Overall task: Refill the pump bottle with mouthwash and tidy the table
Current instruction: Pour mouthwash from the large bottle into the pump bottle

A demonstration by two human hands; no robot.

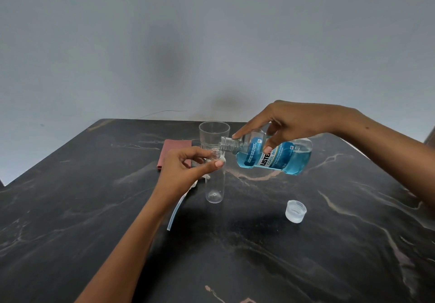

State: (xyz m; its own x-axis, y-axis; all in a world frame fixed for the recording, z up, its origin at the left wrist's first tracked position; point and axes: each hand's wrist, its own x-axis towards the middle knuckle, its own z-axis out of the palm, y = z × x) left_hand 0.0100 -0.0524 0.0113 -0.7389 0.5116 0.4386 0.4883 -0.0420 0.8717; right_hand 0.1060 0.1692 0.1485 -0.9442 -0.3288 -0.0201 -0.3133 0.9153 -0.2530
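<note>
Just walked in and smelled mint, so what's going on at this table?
A person is refilling a small clear bottle with blue mouthwash. The left hand steadies the bottle upright by its neck, while the right hand tips the open mouthwash bottle so its mouth sits just above the small one's opening. The small bottle looks empty so far. The cap lies on the dark table, with a clear cup and a folded reddish cloth behind.
</note>
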